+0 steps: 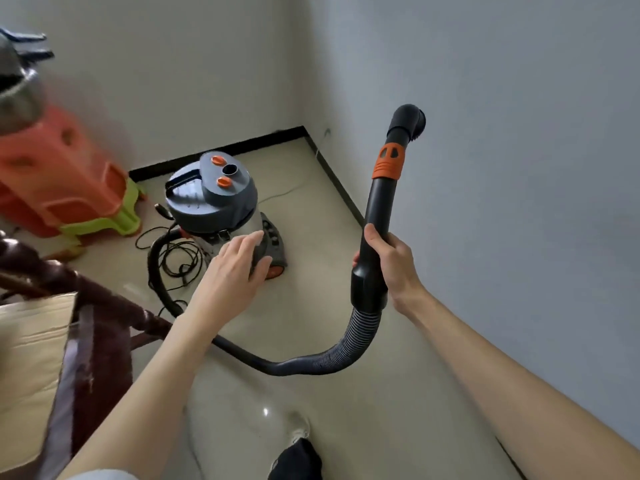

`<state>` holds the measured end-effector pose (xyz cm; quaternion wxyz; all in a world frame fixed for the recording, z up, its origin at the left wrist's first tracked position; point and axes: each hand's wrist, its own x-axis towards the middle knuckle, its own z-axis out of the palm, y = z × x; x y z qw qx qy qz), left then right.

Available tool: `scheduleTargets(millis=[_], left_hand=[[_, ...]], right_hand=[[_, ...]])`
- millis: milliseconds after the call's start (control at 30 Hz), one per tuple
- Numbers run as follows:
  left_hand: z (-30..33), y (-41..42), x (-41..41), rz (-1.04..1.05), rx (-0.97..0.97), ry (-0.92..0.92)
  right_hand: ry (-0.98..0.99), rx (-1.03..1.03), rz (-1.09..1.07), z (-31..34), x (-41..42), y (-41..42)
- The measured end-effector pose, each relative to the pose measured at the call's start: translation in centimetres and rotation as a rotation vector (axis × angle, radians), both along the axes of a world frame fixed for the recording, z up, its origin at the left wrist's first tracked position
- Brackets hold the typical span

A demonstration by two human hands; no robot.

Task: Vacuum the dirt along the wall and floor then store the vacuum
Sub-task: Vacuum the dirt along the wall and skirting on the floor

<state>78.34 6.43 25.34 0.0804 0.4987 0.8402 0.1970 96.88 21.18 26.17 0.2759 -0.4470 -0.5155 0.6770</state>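
A grey canister vacuum (211,195) with orange knobs stands on the beige floor in the room's corner. Its ribbed black hose (311,362) loops across the floor and rises to a black wand (379,209) with an orange collar. My right hand (388,261) grips the wand's lower end and holds it upright near the right wall, its nozzle (410,121) pointing up. My left hand (239,268) reaches out with relaxed, spread fingers in front of the vacuum's base (275,249), holding nothing.
Stacked orange and green plastic stools (69,188) stand at the left wall. A dark wooden chair (90,306) with a beige cushion is at the near left. A black power cord (173,251) lies tangled beside the vacuum. A black baseboard (221,150) lines the walls. My shoe (298,459) is below.
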Motion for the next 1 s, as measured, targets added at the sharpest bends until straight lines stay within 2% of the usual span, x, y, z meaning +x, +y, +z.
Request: scheduleTargets(millis=[500, 667, 800, 1000], left_hand=[[-3.5, 1.3, -26.5, 0.204, -0.069, -0.143], [-5.3, 3.9, -33.7, 0.225, -0.093, -0.157], [-7.3, 6.8, -38.5, 0.244, -0.112, -0.181], [-11.5, 11.7, -45.8, 0.315, -0.063, -0.155]], right_hand=[[-0.159, 0.091, 0.222, -0.8, -28.0, 5.2], [-0.154, 0.048, 0.252, -1.8, -35.2, 8.2], [-0.12, -0.063, 0.224, -3.7, -40.8, 12.0], [-0.151, -0.127, 0.282, -7.4, -49.7, 18.3]])
